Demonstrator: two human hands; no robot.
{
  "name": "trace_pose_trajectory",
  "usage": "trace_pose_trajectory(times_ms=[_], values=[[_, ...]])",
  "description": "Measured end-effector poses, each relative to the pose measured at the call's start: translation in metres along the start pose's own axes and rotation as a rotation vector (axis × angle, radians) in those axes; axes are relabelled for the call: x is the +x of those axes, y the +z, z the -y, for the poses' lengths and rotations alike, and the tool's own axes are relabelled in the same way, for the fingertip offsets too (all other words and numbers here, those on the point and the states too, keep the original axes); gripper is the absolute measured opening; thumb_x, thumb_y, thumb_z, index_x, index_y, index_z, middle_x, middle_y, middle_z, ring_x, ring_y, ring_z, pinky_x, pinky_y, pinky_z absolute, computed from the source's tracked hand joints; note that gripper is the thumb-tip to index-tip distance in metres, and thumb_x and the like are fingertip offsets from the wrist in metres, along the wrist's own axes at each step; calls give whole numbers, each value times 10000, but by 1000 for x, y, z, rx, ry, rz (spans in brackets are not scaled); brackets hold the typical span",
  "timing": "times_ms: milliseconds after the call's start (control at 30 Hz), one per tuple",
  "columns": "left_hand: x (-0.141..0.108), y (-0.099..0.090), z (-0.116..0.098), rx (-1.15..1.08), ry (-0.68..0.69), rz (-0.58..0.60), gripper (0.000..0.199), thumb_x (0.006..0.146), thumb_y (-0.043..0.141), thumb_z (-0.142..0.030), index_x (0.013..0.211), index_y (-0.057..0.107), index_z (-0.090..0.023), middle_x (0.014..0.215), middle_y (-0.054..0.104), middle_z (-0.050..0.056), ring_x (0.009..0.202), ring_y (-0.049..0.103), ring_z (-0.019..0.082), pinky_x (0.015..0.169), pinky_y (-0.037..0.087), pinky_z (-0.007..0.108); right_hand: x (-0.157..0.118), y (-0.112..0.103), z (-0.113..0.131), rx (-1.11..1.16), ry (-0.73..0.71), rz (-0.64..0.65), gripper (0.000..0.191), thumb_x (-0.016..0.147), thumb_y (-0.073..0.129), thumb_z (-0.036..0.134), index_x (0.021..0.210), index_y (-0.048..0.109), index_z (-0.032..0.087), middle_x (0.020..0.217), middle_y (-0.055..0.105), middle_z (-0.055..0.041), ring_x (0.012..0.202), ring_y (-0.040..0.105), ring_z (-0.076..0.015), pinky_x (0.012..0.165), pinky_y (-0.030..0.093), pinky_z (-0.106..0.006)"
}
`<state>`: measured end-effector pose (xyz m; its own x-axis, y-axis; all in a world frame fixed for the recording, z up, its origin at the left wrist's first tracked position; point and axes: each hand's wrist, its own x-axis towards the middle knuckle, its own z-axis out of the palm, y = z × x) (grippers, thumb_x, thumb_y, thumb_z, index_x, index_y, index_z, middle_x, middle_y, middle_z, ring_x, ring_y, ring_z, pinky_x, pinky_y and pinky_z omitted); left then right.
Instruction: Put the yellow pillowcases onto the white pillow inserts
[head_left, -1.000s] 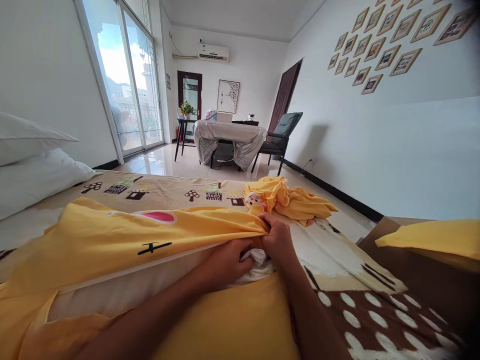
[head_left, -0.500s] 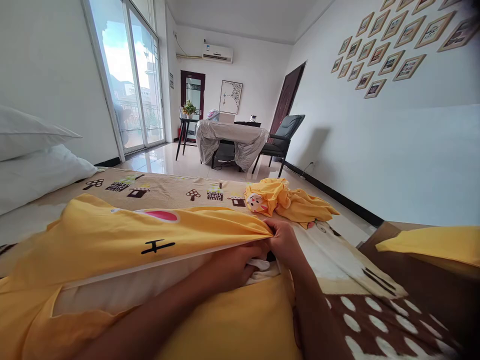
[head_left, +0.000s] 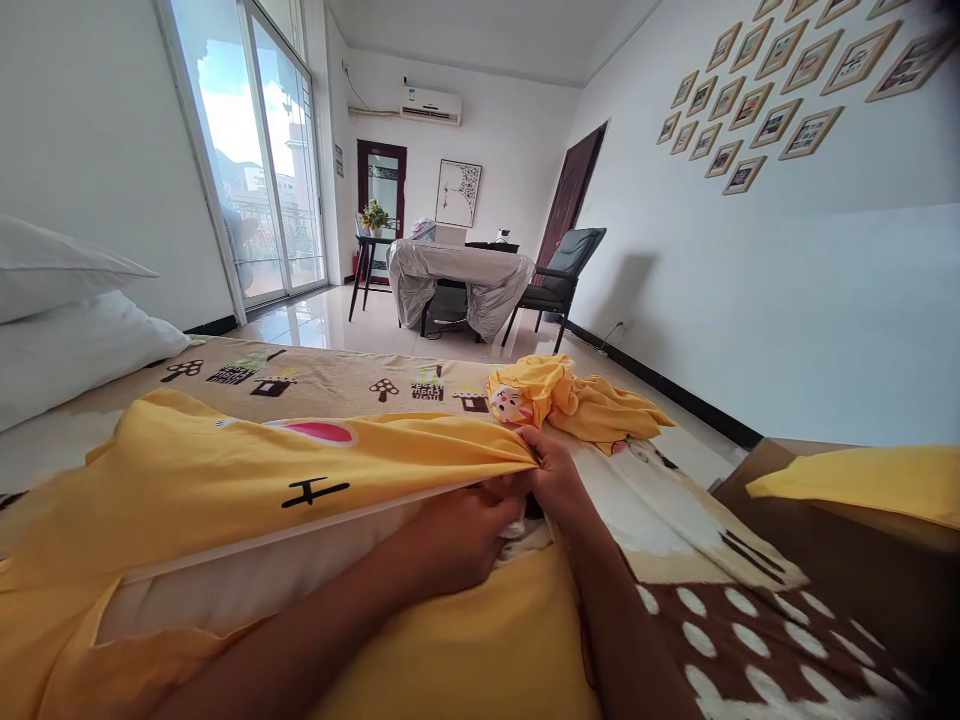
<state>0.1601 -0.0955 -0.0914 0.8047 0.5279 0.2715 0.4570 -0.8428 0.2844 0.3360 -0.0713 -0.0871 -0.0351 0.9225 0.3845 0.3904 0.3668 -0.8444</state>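
A yellow pillowcase (head_left: 225,470) with a pink patch and black marks lies over a white pillow (head_left: 262,590), which shows through the case's open side. My right hand (head_left: 551,470) pinches the far right edge of the pillowcase and holds it up. Just left of it, my left hand (head_left: 465,530) reaches in at the opening, its fingers closed on a bit of white fabric beside the pillow's corner; the fingertips are partly hidden under the yellow cloth. More yellow cloth (head_left: 465,640) lies below my left forearm.
A crumpled yellow cloth with a cat face (head_left: 540,395) rests on the patterned blanket (head_left: 330,375). White pillows (head_left: 75,340) are at the left. On the right, yellow fabric (head_left: 862,485) sits on a brown box (head_left: 810,540). Beyond the bed stand a covered table (head_left: 457,265) and chair (head_left: 566,270).
My left hand has pushed slightly further under the edge, and less of the white fabric shows. My right hand keeps its hold on the pillowcase edge. The view has shifted slightly.
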Motion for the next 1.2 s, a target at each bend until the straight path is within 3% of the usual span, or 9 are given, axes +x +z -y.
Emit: trace_pose_trajectory(times_ms=[133,333,467,667,800,900,1200], values=[[4,-2,3,-28,-35,28,359,877,434,-227,1233,475,-215,1306,545,126,1140,546,271,929,470,407,1,-1,-2,-52,25,-30,183,606,516,179,740,640,182,661,620,26,649,529,-142,574,415,-223],[2,-4,4,-2,-30,12,265,866,450,-246,1114,533,-199,1231,587,116,1104,561,263,923,466,378,4,8,-2,313,157,94,237,637,629,339,818,654,187,670,651,12,587,560,-149,509,434,-235],[-4,-4,0,67,57,-28,95,835,473,-202,892,548,-201,1016,646,82,952,596,219,807,482,306,1,9,3,428,145,116,319,640,682,422,870,660,202,768,684,-11,700,617,-180,643,503,-281],[-8,-4,-2,85,188,-125,84,790,479,-118,762,505,-193,967,639,76,961,572,205,813,447,282,-2,8,6,405,117,72,256,673,655,331,887,637,192,790,675,-2,690,581,-149,583,454,-228],[-7,-8,0,-46,124,-127,104,814,473,-116,754,500,-197,939,634,47,916,568,169,773,439,234,-1,10,5,416,102,31,193,658,617,259,840,630,192,782,668,9,714,581,-149,598,442,-222],[-8,-9,0,-109,84,-133,80,829,478,-133,804,516,-199,987,628,43,956,559,168,830,431,237,1,13,3,403,108,4,219,640,602,254,846,640,189,812,684,-4,735,601,-170,629,466,-247],[-8,-8,-3,-35,70,-144,87,848,452,-152,802,514,-193,911,630,45,900,551,179,786,431,262,1,15,3,438,130,-35,259,614,574,206,856,665,188,794,699,-4,721,621,-175,622,475,-248]])
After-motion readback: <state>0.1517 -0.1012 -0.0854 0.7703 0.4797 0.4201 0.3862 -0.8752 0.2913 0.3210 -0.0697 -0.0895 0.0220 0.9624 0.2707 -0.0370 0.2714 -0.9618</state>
